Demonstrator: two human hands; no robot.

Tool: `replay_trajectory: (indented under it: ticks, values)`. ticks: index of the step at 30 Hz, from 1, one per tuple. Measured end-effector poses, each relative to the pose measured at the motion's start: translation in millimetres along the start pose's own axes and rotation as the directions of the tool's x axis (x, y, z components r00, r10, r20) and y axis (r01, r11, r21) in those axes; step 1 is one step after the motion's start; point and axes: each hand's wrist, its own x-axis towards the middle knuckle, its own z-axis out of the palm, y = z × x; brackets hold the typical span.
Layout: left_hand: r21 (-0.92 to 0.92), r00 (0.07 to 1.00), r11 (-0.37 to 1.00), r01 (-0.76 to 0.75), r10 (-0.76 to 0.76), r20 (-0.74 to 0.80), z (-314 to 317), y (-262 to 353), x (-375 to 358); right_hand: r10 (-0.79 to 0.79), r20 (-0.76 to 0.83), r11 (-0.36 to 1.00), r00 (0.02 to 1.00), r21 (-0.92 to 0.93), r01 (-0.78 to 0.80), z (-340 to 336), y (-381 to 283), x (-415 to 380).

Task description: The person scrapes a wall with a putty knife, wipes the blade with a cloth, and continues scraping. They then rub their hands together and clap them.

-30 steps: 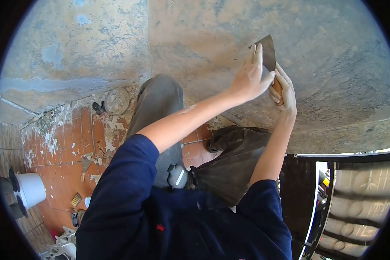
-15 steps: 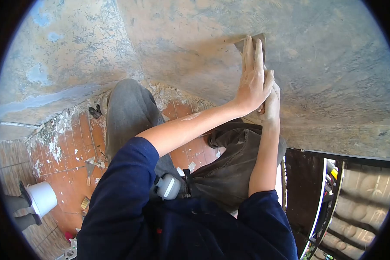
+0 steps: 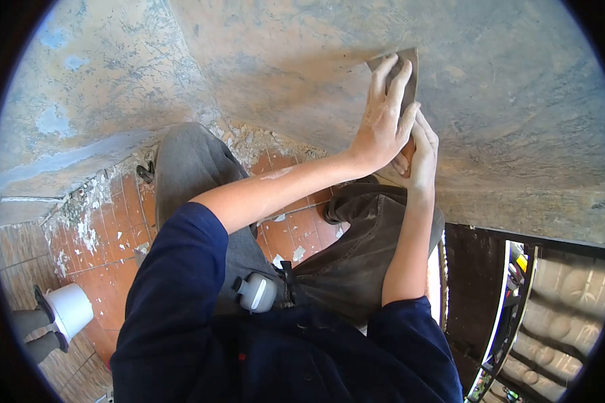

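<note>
My right hand is closed around the orange-brown handle of a scraper, held against the wall. The wide, dusty metal blade of the scraper points up and lies on the plaster. Outstretched fingers of my left hand press on the blade, a little apart and slightly bent. The thumb of that hand lies close to my right hand. Pale dust coats both hands. Part of the handle is hidden by the fingers.
Chips and flakes lie over the orange tiled floor and along the wall base. A white bucket stands at left beside a person's legs. A grey plastic case is near my lap. A dark metal frame stands at right.
The scraper's blade has shifted slightly right and upward on the wall. My left hand's fingers are more spread and bent. My left sleeve now hides the small tools on the floor.
</note>
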Motion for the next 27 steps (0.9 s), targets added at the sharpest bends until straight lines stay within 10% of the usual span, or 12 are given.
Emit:
replay_trajectory:
  ticks: [27]
  values:
    - [0.035,0.981,0.999,-0.013,0.006,0.191,-13,-8,-6,0.016,-0.003,0.999,1.000,0.029,-0.016,-1,3,7]
